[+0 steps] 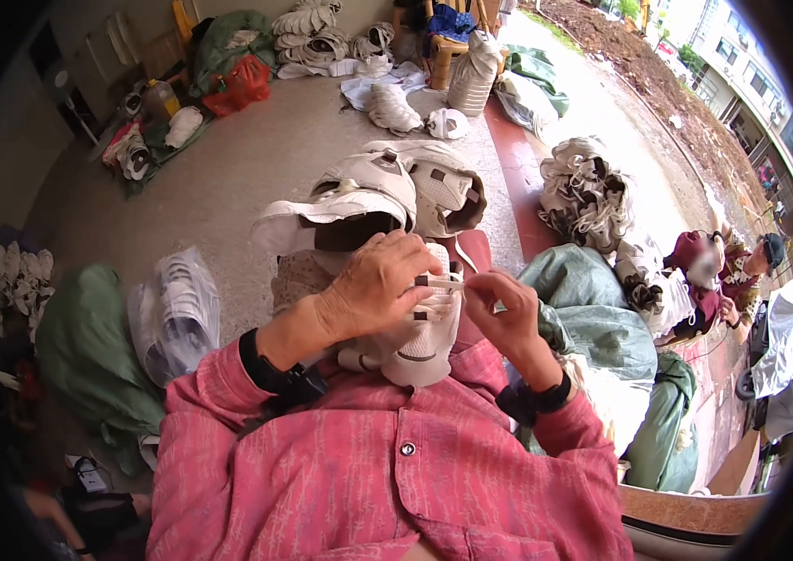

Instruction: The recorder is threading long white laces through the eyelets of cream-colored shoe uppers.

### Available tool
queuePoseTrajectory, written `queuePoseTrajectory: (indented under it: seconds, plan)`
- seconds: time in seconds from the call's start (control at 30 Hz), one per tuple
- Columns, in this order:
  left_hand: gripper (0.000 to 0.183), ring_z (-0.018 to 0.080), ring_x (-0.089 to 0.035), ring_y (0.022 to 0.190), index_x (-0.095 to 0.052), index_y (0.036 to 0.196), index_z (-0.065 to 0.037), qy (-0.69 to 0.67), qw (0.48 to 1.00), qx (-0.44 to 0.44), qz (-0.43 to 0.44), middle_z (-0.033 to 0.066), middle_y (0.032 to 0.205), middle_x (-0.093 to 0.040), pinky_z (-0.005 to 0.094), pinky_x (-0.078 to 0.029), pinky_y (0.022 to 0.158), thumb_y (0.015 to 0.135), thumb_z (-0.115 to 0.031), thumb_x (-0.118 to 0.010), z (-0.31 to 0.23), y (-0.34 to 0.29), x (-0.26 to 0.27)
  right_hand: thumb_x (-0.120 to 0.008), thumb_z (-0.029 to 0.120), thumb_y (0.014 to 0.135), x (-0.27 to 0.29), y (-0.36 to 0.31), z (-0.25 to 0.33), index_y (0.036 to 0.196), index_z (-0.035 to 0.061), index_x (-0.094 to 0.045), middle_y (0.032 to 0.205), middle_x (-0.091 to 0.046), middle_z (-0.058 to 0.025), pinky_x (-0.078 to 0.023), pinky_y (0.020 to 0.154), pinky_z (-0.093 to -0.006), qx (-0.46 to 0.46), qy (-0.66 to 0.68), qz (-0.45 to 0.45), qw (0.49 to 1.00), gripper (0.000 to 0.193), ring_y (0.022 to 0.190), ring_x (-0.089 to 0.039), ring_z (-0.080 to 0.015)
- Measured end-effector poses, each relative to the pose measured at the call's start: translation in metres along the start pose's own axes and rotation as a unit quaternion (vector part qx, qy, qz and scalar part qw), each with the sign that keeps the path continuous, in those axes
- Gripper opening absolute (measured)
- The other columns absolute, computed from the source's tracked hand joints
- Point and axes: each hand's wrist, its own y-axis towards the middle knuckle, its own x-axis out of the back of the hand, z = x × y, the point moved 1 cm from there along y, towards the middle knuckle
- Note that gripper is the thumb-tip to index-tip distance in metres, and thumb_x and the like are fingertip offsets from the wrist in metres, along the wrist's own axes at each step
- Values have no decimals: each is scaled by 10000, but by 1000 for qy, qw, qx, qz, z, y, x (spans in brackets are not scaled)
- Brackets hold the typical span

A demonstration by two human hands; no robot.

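Observation:
A cream shoe upper lies in my lap, its toe toward me. My left hand bends over its left side, thumb and fingers closed on the upper near the lacing area. A short pale lace-like strip crosses there between my two hands. At its right end, my right hand has thumb and forefinger pinched together on the strip. Just beyond my hands, more cream shoe uppers are piled, some with dark linings showing.
Green sacks lie at my right, below a heap of shoe uppers. Left of me are a clear bag of uppers and a green sack. Another person is at the right. A red bag lies at the back.

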Motion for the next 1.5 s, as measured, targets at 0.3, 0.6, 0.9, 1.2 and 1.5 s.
queuePoseTrajectory:
  seconds: [0.3, 0.6, 0.9, 1.2, 1.5]
  plan:
    - [197, 269, -547, 897, -637, 847, -35, -89, 994, 21, 62, 87, 905, -547, 363, -451, 801, 739, -148, -757, 13, 11, -10, -662, 67, 923, 14, -9, -9, 1014, 9, -676, 832, -657, 11, -512, 650, -216, -197, 293, 3, 935, 108, 698, -610, -57]
    - [162, 213, -532, 905, -638, 779, -49, -156, 979, 30, 128, 49, 918, -612, 328, -426, 808, 757, -158, -755, 11, 15, 5, -598, 12, 935, 42, 3, 134, 1138, -50, -625, 1128, -601, -116, -465, 872, -312, -5, 679, 465, 567, 214, 1008, -591, -202]
    - [113, 207, -553, 776, -677, 796, -51, -92, 980, 124, 124, 46, 764, -636, 332, -452, 719, 782, -155, -719, -5, 22, 1, -628, -42, 916, 18, -12, 166, 1128, -84, -616, 1036, -645, -126, -502, 802, -275, -16, 823, 462, 331, 216, 949, -627, -178]
    - [118, 243, -584, 749, -686, 808, -52, -59, 985, 108, 124, 81, 736, -623, 351, -467, 701, 752, -149, -723, -5, 29, -10, -648, -24, 909, 22, -9, 157, 1083, -83, -621, 1073, -596, -134, -468, 778, -287, 90, 814, 414, 397, 186, 944, -581, -185]
    - [187, 272, -588, 732, -609, 754, -53, -2, 989, 105, 108, 86, 739, -603, 374, -470, 685, 715, -164, -754, -9, 31, -8, -646, 21, 923, 22, -11, 158, 1154, -88, -580, 1089, -587, -113, -476, 733, -254, 55, 797, 455, 394, 263, 884, -581, -143]
